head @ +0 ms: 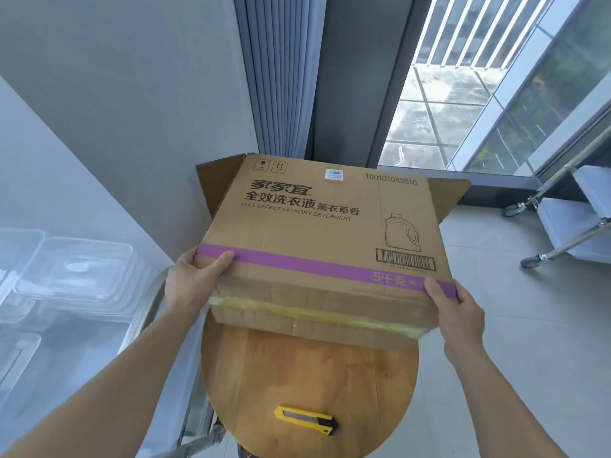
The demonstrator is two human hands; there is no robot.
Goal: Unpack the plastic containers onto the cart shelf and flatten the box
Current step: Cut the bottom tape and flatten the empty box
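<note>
A brown cardboard box [317,233] with a purple stripe and laundry detergent print is tipped on its side above a round wooden table [307,375]. Its flaps hang open at the far end, and its taped bottom faces me. My left hand [195,276] grips the box's near left corner, thumb on the purple stripe. My right hand [456,309] grips the near right corner. Several clear plastic containers [76,276] are stacked on the metal cart shelf [145,319] at my left.
A yellow utility knife [305,419] lies on the table near its front edge. A second wheeled metal cart [568,219] stands at the right by the window. Grey curtains [277,74] hang behind the box. The floor is pale tile.
</note>
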